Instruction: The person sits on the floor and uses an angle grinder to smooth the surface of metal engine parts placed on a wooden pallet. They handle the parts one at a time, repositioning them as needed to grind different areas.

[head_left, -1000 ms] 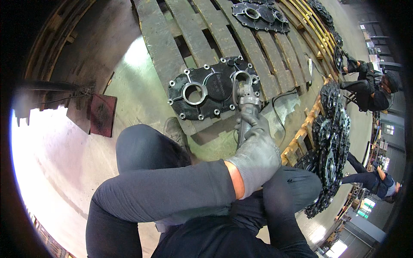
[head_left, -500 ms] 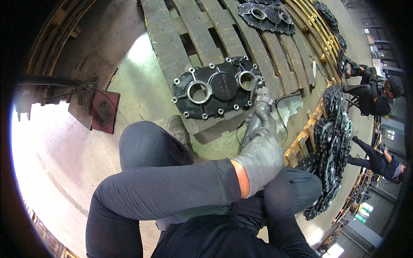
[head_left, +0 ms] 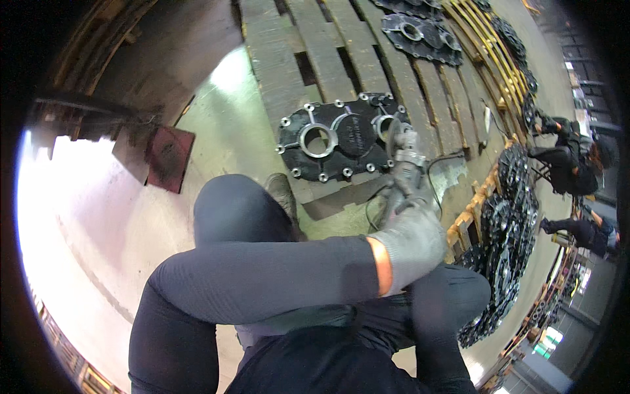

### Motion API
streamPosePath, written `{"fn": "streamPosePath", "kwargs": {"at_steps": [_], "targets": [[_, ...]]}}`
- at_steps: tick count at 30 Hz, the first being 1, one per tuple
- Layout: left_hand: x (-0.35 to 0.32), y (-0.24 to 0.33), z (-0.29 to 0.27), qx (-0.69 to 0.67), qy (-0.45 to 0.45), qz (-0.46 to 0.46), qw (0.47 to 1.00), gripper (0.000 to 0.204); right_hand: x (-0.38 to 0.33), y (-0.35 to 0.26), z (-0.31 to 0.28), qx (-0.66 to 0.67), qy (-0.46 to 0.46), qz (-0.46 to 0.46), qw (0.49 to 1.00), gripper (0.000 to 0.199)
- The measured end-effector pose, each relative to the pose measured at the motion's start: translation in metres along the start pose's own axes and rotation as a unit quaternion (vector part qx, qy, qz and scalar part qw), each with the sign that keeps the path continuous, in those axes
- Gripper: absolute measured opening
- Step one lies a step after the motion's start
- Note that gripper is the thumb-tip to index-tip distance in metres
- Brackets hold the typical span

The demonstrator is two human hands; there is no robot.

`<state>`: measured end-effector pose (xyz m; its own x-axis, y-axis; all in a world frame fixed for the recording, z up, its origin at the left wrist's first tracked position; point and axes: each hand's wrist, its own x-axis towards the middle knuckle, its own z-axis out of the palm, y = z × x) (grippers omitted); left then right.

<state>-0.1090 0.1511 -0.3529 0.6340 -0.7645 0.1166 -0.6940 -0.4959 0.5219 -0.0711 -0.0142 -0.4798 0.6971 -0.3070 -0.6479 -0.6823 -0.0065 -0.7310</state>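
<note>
A black metal housing cover [head_left: 354, 141] with bright machined rings and bolt bosses lies on the near end of a wooden pallet. My left hand [head_left: 417, 238], in a grey glove, is closed around an angle grinder [head_left: 409, 167]. The grinder's disc stands over the right end of the cover, overlapping the right-hand ring; whether it touches the metal is hard to tell. From the lower right my right sleeve reaches up behind the left hand, and the right hand's fingers are hidden there. A cable trails beside the grinder.
Beyond the cover, the slatted pallet [head_left: 272, 62] carries more black covers [head_left: 426, 38]. Stacked dark castings [head_left: 508, 230] stand on a pallet to my right. A dark red plate [head_left: 169, 157] lies left. Two other people [head_left: 574, 154] are at far right. My knees are close below.
The whole view has shifted, so the cover and pallet appear farther right. The grinder is held more upright, and its disc now overlaps more of the right-hand ring.
</note>
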Motion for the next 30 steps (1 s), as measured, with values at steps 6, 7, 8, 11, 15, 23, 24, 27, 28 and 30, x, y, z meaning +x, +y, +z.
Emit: {"fn": "streamPosePath", "kwargs": {"at_steps": [6, 7, 8, 11, 15, 23, 24, 27, 28, 30], "targets": [[0.003, 0.001, -0.013, -0.016, 0.004, 0.048, 0.999, 0.020, 0.007, -0.048, -0.017, -0.160, -0.098, -0.139, 0.972, 0.050], [0.005, -0.001, -0.024, -0.009, -0.052, 0.045, 0.998, 0.025, 0.005, -0.054, -0.012, -0.170, -0.112, -0.115, 0.972, 0.052], [0.005, -0.002, -0.020, -0.012, -0.019, 0.041, 0.999, 0.024, 0.006, -0.059, -0.009, -0.180, -0.124, -0.091, 0.972, 0.054], [0.003, -0.001, -0.006, -0.014, 0.031, 0.032, 0.999, 0.022, 0.017, -0.054, 0.003, -0.273, -0.126, -0.091, 0.949, 0.069], [-0.002, 0.000, -0.005, -0.026, 0.062, 0.022, 0.997, 0.018, 0.021, -0.051, 0.035, -0.307, -0.172, -0.122, 0.928, 0.065], [-0.002, 0.000, -0.006, -0.070, 0.174, 0.012, 0.982, 0.016, 0.035, -0.067, 0.084, -0.342, -0.286, -0.121, 0.887, 0.060], [-0.001, 0.001, -0.004, -0.072, 0.179, 0.012, 0.981, 0.016, 0.032, -0.069, 0.090, -0.339, -0.283, -0.112, 0.890, 0.054], [-0.008, -0.001, -0.018, -0.040, 0.140, 0.005, 0.989, 0.016, 0.034, -0.068, 0.101, -0.270, -0.311, -0.049, 0.910, 0.058], [-0.009, -0.002, -0.017, -0.026, 0.138, 0.007, 0.990, 0.016, 0.038, -0.064, 0.104, -0.248, -0.319, -0.037, 0.914, 0.061], [-0.010, -0.001, -0.014, -0.005, 0.140, 0.006, 0.990, 0.016, 0.048, -0.059, 0.107, -0.263, -0.306, -0.047, 0.914, 0.058]]}}
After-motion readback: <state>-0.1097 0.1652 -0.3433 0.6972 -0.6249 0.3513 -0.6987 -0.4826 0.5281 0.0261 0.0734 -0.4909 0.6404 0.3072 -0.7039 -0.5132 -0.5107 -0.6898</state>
